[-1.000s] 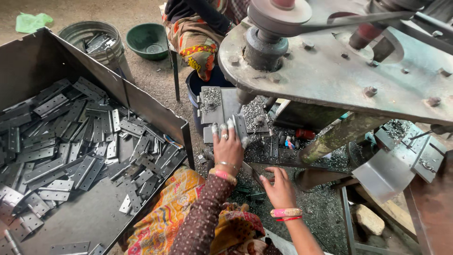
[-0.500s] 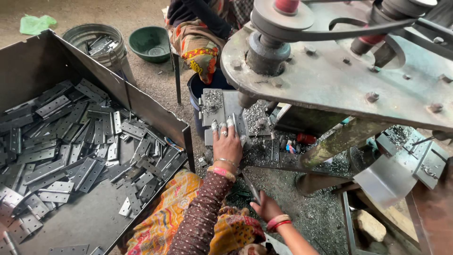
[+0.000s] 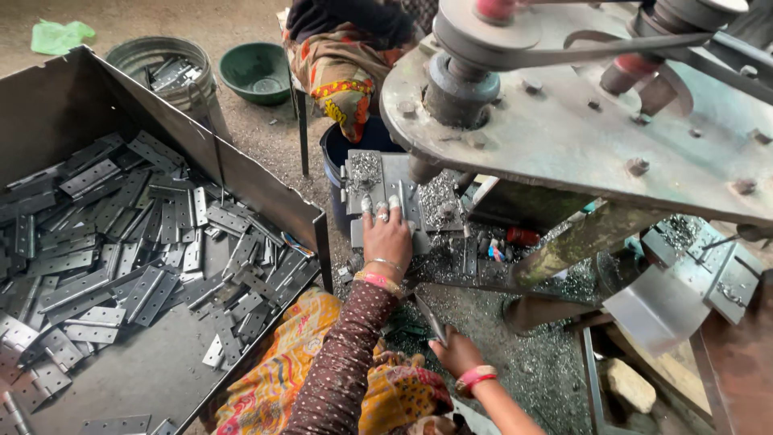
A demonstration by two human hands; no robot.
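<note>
My left hand [image 3: 387,238] lies flat, fingers spread, pressing a grey metal hinge plate [image 3: 385,181] onto the bed of a drilling machine, just left of the spindle [image 3: 421,167]. Metal shavings lie heaped on both sides of the plate. My right hand [image 3: 456,354] is lower, near my lap, closed around a thin metal lever [image 3: 427,317] that slants up and left. My patterned sleeve and yellow cloth fill the bottom centre.
A big dark metal tray [image 3: 270,196] on the left holds several grey hinges [image 3: 121,250]. Behind it stand a round tub of hinges [image 3: 161,68] and a green bowl [image 3: 258,71]. Another person [image 3: 342,56] sits opposite. The machine's pulley plate [image 3: 580,129] overhangs the right side.
My right hand dropped down and left from beside the machine bed and closed on the lever. My left hand stayed on the hinge plate.
</note>
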